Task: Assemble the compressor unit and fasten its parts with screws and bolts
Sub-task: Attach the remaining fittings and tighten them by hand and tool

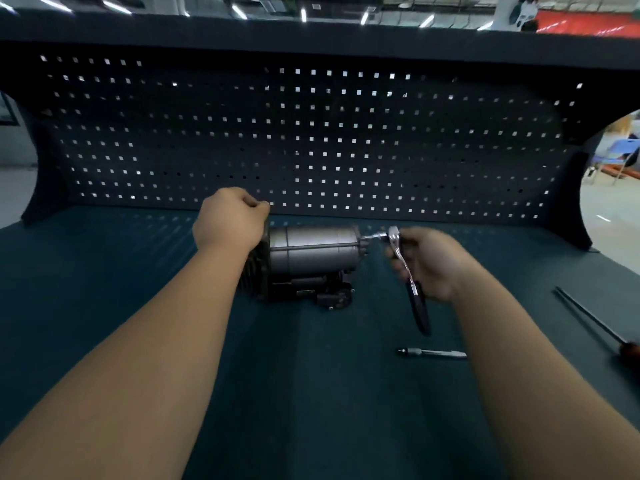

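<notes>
The compressor unit (311,252), a grey metal cylinder on a black finned base, lies on its side in the middle of the dark green bench (104,271). My left hand (230,221) grips its left end, fingers curled over the top; that end is hidden behind the hand. My right hand (427,261) holds a chrome ratchet wrench (403,268) with a black handle. The wrench head sits at the cylinder's right end, on a fastener there, and its handle points down toward me.
A small metal bit or extension (431,353) lies on the bench near my right forearm. A long screwdriver (595,322) with a dark red handle lies at the right edge. A black pegboard (311,140) stands behind the bench.
</notes>
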`<action>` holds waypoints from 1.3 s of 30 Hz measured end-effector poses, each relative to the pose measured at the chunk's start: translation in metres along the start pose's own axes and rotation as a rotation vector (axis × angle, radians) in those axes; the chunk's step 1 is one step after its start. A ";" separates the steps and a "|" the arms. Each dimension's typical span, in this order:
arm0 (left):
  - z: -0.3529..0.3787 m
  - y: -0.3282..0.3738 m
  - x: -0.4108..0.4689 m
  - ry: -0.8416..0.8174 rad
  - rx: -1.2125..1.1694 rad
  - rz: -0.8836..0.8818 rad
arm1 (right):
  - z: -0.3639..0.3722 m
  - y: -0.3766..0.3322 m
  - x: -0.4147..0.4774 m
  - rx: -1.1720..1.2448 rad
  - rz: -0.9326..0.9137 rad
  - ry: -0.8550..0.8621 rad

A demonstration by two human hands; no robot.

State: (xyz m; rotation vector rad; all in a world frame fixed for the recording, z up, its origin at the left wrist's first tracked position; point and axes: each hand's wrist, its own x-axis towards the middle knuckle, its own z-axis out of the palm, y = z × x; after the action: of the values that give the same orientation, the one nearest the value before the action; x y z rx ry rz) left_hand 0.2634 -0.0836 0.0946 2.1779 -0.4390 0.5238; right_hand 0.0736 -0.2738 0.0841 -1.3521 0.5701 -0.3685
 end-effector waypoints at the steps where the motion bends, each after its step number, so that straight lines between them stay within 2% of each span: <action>1: 0.000 0.001 0.001 -0.007 0.015 0.005 | -0.015 0.013 -0.003 0.048 0.026 0.023; 4: -0.003 0.000 0.002 -0.100 0.120 0.049 | -0.045 0.040 -0.008 -0.030 0.027 0.147; 6: -0.006 -0.005 0.002 -0.213 0.188 0.085 | -0.052 0.050 -0.006 -0.299 -0.057 0.269; 8: -0.010 -0.013 -0.005 -0.293 0.255 0.166 | -0.054 0.058 -0.001 -0.686 -0.185 0.349; 10: -0.016 -0.023 -0.016 -0.336 0.349 0.281 | -0.050 0.066 0.003 -0.979 -0.235 0.349; 13: -0.029 -0.037 -0.029 -0.417 0.450 0.377 | -0.039 0.077 0.004 -1.180 -0.189 0.300; 15: -0.035 -0.047 -0.041 -0.395 0.426 0.404 | -0.035 0.082 0.003 -1.273 -0.179 0.289; 20: -0.030 -0.072 -0.083 -0.102 0.368 0.483 | -0.037 0.084 -0.005 -1.274 -0.180 0.334; 23: -0.017 -0.079 -0.102 -0.038 0.343 0.467 | -0.038 0.086 -0.010 -1.271 -0.180 0.355; 29: -0.010 -0.089 -0.123 -0.093 0.289 0.493 | -0.040 0.090 -0.022 -1.239 -0.205 0.393; 34: -0.017 -0.075 -0.124 -0.141 0.391 0.472 | -0.035 0.090 -0.030 -1.216 -0.220 0.374; 36: -0.016 -0.066 -0.135 -0.134 0.392 0.495 | -0.035 0.087 -0.034 -1.148 -0.220 0.362; 39: 0.000 -0.041 -0.158 -0.238 0.414 0.614 | -0.036 0.081 -0.040 -0.897 -0.199 0.291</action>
State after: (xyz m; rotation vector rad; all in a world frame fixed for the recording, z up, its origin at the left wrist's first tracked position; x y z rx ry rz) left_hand 0.1487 -0.0387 -0.0123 2.4988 -1.2443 0.7338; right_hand 0.0142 -0.2643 0.0072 -2.2477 0.9016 -0.5022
